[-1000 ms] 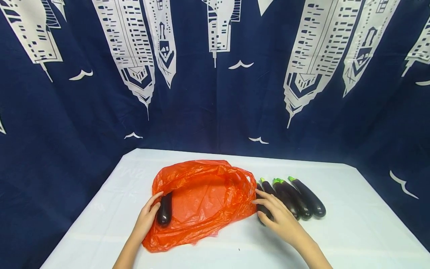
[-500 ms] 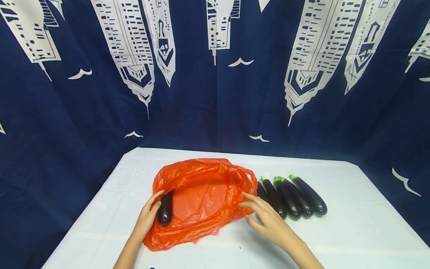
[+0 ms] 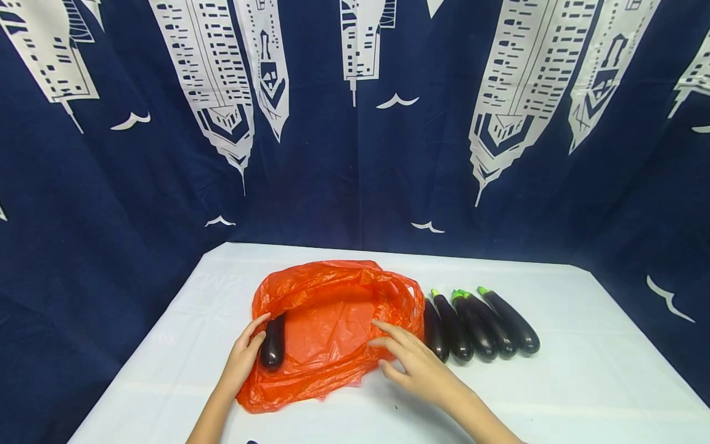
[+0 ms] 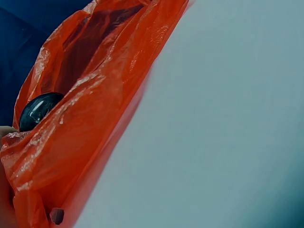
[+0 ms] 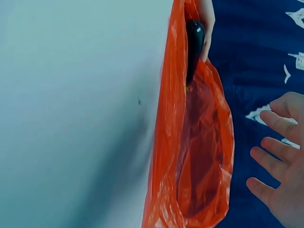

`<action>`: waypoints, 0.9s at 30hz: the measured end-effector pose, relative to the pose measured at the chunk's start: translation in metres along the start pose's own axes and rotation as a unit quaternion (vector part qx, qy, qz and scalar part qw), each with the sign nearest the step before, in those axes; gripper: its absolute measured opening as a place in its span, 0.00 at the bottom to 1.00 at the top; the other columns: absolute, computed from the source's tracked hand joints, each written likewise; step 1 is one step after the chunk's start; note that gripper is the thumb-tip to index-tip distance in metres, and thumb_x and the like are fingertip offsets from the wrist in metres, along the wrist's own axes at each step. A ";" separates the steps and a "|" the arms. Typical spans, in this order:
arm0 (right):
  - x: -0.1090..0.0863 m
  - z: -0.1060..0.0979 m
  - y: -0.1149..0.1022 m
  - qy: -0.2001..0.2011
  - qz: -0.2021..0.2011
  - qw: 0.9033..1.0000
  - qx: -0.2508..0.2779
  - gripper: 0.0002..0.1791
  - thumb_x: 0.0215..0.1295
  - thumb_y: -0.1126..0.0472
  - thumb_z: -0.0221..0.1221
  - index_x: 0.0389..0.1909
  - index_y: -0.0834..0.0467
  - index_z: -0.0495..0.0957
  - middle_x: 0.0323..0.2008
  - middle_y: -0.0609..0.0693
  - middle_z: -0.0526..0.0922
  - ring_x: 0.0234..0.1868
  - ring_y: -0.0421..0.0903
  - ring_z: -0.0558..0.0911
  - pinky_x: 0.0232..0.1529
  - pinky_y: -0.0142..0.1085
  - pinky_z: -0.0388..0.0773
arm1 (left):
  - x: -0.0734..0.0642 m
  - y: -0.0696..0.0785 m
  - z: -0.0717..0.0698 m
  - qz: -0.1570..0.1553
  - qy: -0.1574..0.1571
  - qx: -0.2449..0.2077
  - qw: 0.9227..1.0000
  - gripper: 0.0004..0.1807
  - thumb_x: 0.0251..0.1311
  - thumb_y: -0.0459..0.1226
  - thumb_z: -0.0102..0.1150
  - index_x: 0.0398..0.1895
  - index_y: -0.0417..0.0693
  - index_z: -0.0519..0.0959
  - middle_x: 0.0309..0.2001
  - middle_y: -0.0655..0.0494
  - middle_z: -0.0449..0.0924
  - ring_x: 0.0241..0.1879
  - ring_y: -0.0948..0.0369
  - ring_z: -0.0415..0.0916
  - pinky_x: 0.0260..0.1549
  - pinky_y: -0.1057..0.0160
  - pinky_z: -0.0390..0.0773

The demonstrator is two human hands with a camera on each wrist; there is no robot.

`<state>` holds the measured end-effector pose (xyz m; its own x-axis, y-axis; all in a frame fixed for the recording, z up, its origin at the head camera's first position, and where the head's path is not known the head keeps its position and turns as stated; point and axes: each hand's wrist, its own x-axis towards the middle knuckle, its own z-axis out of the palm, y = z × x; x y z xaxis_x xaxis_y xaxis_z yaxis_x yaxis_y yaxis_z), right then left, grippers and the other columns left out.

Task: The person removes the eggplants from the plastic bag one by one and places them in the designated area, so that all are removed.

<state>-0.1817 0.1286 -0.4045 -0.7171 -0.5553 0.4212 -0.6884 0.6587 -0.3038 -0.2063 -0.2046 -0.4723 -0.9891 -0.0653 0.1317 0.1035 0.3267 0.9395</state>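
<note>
An orange-red plastic bag (image 3: 333, 333) lies on the table with its mouth spread wide. Inside its left end is a dark eggplant (image 3: 272, 345), whose rounded end also shows in the left wrist view. My left hand (image 3: 240, 364) holds the bag's left rim beside that eggplant; its grip is partly hidden in the wrist views. Over the bag's right front part hovers my right hand (image 3: 413, 364), fingers spread and holding nothing, as the right wrist view confirms. To the right, several eggplants (image 3: 478, 327) with green stems lie side by side, the nearest one (image 3: 435, 336) close against the bag.
A white cloth covers the table (image 3: 582, 364). Behind it hangs a dark blue curtain (image 3: 360, 179) printed with white buildings and birds. A small dark speck (image 3: 396, 407) lies on the cloth in front of the bag.
My right hand has moved left from beside the nearest eggplant of the row to above the bag, uncovering that eggplant. My left hand and the bag have stayed nearly still.
</note>
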 end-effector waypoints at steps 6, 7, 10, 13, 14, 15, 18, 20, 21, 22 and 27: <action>0.008 0.007 -0.010 -0.030 0.013 0.999 0.026 0.16 0.58 0.57 0.57 0.49 0.47 0.75 0.64 0.45 0.66 0.61 0.51 0.70 0.56 0.49 0.71 | 0.000 -0.001 0.000 0.002 0.002 0.004 1.000 0.22 0.68 0.38 0.40 0.64 0.46 0.62 0.67 0.42 0.57 0.67 0.46 0.50 0.64 0.41 0.50; 0.010 0.008 -0.012 -0.035 0.015 0.999 0.030 0.16 0.58 0.57 0.57 0.49 0.47 0.75 0.64 0.45 0.66 0.61 0.51 0.70 0.56 0.50 0.71 | 0.000 -0.001 0.000 0.002 0.003 0.005 1.000 0.22 0.68 0.38 0.40 0.64 0.46 0.63 0.67 0.42 0.57 0.67 0.46 0.50 0.64 0.41 0.50; 0.014 0.010 -0.016 -0.049 0.019 0.998 0.038 0.16 0.59 0.56 0.55 0.49 0.47 0.75 0.64 0.45 0.65 0.62 0.51 0.69 0.57 0.50 0.69 | 0.000 -0.002 0.000 0.000 0.004 0.009 1.000 0.22 0.67 0.38 0.40 0.64 0.46 0.63 0.67 0.41 0.57 0.67 0.46 0.51 0.64 0.41 0.50; 0.020 0.013 -0.021 -0.061 0.021 0.997 0.051 0.16 0.60 0.56 0.54 0.50 0.47 0.74 0.65 0.44 0.63 0.63 0.50 0.67 0.59 0.50 0.68 | 0.000 -0.002 0.000 -0.002 0.005 0.011 1.000 0.22 0.67 0.38 0.41 0.64 0.46 0.63 0.66 0.41 0.58 0.67 0.46 0.52 0.64 0.41 0.51; 0.022 0.014 -0.022 -0.063 0.021 0.996 0.055 0.16 0.61 0.56 0.53 0.51 0.47 0.74 0.66 0.44 0.63 0.63 0.50 0.67 0.60 0.50 0.67 | 0.000 -0.001 0.000 -0.002 0.007 0.012 1.000 0.22 0.67 0.38 0.41 0.64 0.47 0.63 0.66 0.41 0.58 0.67 0.46 0.52 0.64 0.41 0.51; 0.025 0.015 -0.024 -0.065 0.020 0.996 0.057 0.16 0.61 0.55 0.53 0.51 0.47 0.74 0.66 0.43 0.63 0.64 0.49 0.67 0.60 0.49 0.67 | 0.000 -0.001 0.000 -0.001 0.007 0.013 1.000 0.22 0.67 0.38 0.41 0.64 0.47 0.63 0.66 0.41 0.58 0.67 0.46 0.52 0.64 0.41 0.51; 0.032 0.019 -0.028 -0.067 0.014 0.996 0.060 0.16 0.61 0.55 0.53 0.51 0.47 0.74 0.66 0.43 0.62 0.63 0.49 0.67 0.60 0.49 0.67 | 0.000 -0.001 -0.001 0.001 0.008 0.013 1.000 0.22 0.67 0.38 0.41 0.64 0.46 0.63 0.66 0.41 0.58 0.67 0.46 0.52 0.64 0.41 0.51; 0.036 0.022 -0.031 -0.071 0.011 0.996 0.060 0.16 0.61 0.55 0.53 0.51 0.47 0.74 0.66 0.44 0.63 0.63 0.49 0.68 0.60 0.49 0.67 | 0.000 -0.001 0.000 0.000 0.007 0.013 1.000 0.22 0.67 0.38 0.41 0.64 0.47 0.63 0.66 0.41 0.58 0.67 0.46 0.52 0.64 0.41 0.51; 0.038 0.024 -0.033 -0.074 0.010 0.995 0.059 0.16 0.61 0.55 0.52 0.51 0.46 0.74 0.66 0.44 0.62 0.63 0.49 0.68 0.60 0.50 0.67 | 0.000 -0.001 0.000 0.000 0.005 0.013 1.000 0.22 0.67 0.38 0.40 0.64 0.47 0.63 0.67 0.42 0.57 0.67 0.46 0.52 0.64 0.42 0.51; 0.040 0.025 -0.034 -0.078 0.010 0.995 0.061 0.16 0.62 0.55 0.52 0.51 0.46 0.73 0.66 0.44 0.62 0.62 0.49 0.68 0.60 0.50 0.67 | 0.000 -0.001 0.000 -0.001 0.005 0.013 1.000 0.22 0.67 0.39 0.40 0.64 0.47 0.63 0.67 0.42 0.57 0.67 0.46 0.52 0.64 0.42 0.51; 0.048 0.031 -0.041 -0.101 0.015 0.992 0.072 0.18 0.63 0.54 0.50 0.54 0.45 0.72 0.67 0.43 0.61 0.63 0.50 0.67 0.61 0.50 0.66 | 0.000 0.000 0.000 -0.002 0.002 0.012 1.000 0.22 0.68 0.40 0.40 0.64 0.47 0.62 0.67 0.42 0.57 0.67 0.46 0.51 0.64 0.41 0.51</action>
<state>-0.1911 0.0590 -0.3986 -0.7349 -0.6360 0.2354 -0.6644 0.6057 -0.4379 -0.2061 -0.2044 -0.4724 -0.9890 -0.0714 0.1293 0.0966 0.3491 0.9321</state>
